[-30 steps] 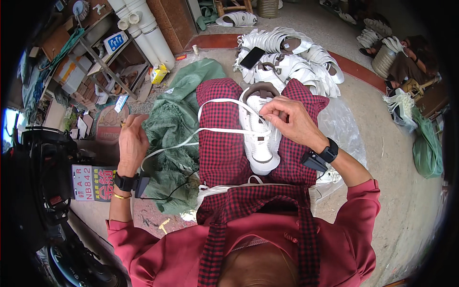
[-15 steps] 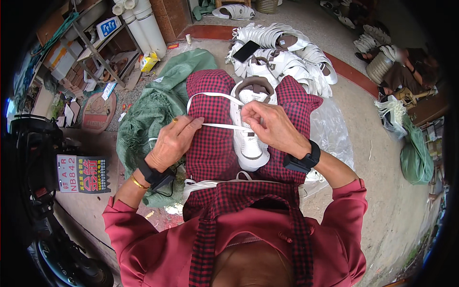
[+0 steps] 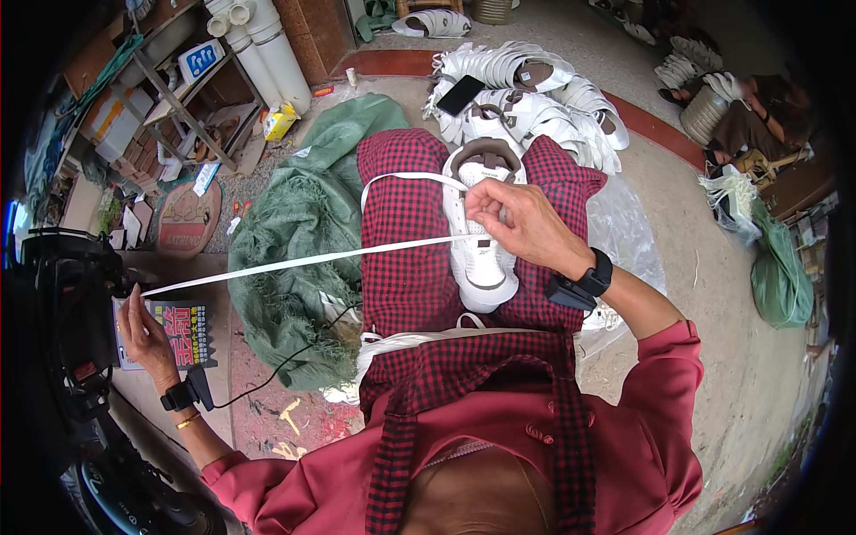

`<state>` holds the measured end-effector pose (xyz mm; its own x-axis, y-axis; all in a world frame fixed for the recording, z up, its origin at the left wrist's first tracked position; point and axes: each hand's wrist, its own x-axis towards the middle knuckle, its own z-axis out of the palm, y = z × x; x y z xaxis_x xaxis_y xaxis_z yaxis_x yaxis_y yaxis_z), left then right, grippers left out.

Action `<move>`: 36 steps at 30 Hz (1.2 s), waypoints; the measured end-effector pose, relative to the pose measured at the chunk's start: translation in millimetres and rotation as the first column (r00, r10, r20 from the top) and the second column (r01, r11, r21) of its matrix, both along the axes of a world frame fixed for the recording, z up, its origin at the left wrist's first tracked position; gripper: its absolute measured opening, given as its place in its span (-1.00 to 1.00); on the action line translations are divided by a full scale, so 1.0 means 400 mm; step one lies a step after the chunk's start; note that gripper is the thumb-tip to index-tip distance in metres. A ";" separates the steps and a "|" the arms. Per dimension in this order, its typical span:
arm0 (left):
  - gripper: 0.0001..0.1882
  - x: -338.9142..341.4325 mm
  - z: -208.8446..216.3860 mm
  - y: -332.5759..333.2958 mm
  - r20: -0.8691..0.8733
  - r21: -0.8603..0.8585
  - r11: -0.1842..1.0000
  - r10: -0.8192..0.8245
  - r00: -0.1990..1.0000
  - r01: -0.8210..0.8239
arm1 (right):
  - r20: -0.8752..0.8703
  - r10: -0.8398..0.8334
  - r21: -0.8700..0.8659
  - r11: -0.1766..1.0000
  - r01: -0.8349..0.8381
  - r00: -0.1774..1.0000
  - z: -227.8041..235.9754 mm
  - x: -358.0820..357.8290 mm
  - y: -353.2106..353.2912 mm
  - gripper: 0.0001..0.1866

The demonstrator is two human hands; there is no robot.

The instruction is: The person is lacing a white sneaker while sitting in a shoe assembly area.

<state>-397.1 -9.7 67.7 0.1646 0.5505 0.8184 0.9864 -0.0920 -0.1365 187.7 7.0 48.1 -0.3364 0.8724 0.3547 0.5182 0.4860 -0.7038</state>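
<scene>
A white shoe (image 3: 484, 267) with a brown collar lies on my lap, over the red-and-black checked apron (image 3: 406, 276), its toe toward me. A flat white shoelace (image 3: 303, 260) runs taut from the shoe's eyelets far out to the left. Its outer end is pinched in my left hand (image 3: 147, 334), beside the motorbike. Fingers of my right hand (image 3: 510, 218) are closed at the shoe's lacing, over the tongue; just what they grip is hidden. Another stretch of lace loops over the apron, left of the shoe's collar.
White shoe uppers (image 3: 553, 111) are heaped beyond my knees, with a black phone (image 3: 460, 94) on top. A green woven sack (image 3: 294, 241) lies left of my lap. The motorbike (image 3: 80, 312) stands far left. A person (image 3: 776, 125) sits at the far right.
My left hand has swung far out to the left and toward me, drawing a long stretch of lace out of the shoe. My right hand stays at the shoe, which has shifted slightly right.
</scene>
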 end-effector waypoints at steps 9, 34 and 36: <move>-0.77 -0.117 0.040 -0.070 0.177 0.493 0.800 0.294 0.939 -0.343 | 0.072 -0.005 -0.056 0.998 0.009 0.997 0.007 0.006 0.011 -0.78; -0.87 0.947 -0.228 0.062 0.963 0.043 0.327 -0.265 0.048 0.944 | 0.005 -0.025 -0.006 1.000 0.025 1.000 -0.031 0.001 0.013 -0.69; -0.91 0.942 -0.214 0.068 0.993 0.047 0.279 -0.120 -0.013 0.959 | 0.012 -0.020 -0.003 1.000 0.020 1.000 -0.029 0.000 0.012 -0.69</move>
<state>-20.2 17.6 -18.0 0.2943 0.9136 0.2805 -0.0628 -0.2743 0.9596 187.9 11.8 36.6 -0.3230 0.8800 0.3482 0.5366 0.4734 -0.6986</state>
